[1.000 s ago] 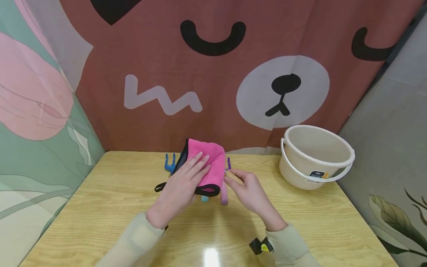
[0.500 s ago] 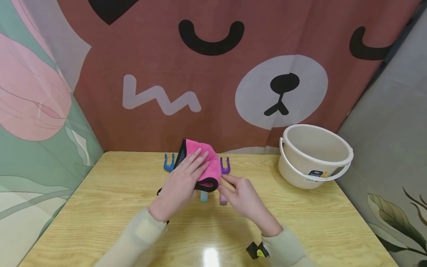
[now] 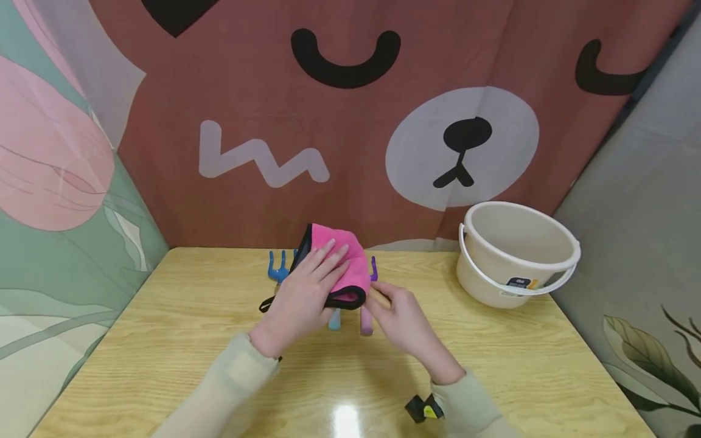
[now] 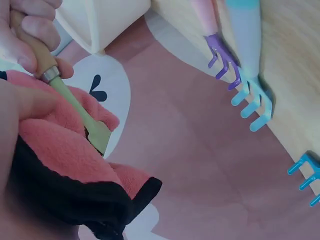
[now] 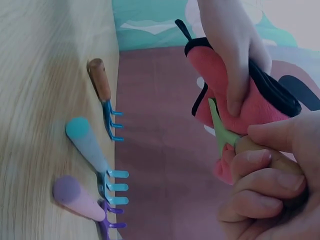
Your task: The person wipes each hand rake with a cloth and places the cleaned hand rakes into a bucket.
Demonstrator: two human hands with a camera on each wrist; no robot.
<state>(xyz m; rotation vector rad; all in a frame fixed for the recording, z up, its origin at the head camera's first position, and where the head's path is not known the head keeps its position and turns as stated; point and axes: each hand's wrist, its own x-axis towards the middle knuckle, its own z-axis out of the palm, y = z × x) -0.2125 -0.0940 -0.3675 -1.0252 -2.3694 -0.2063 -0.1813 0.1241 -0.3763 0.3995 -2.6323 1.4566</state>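
In the head view my left hand (image 3: 301,298) holds a pink cloth (image 3: 357,272) with black edging, folded over a tool's head. My right hand (image 3: 404,316) grips this tool by its wooden handle (image 4: 39,50). A metal collar joins the handle to a green shank (image 4: 72,100) that widens into a flat green head, partly hidden by the cloth. In the right wrist view my left thumb (image 5: 237,92) presses the cloth near the green metal. Cloth and tool are held above the table, over several small hand rakes.
On the wooden table (image 3: 191,340) lie a blue rake (image 5: 107,117) with a brown handle, a light blue rake (image 5: 90,150) and a purple rake (image 5: 80,197) with a pink-lilac handle. A beige bucket (image 3: 487,277) stands at the back right, before a printed curtain (image 3: 252,207).
Cloth and both hands shifted slightly left half a second ago, baring the purple rake's prongs, and are now back a little to the right. Both grips look the same.
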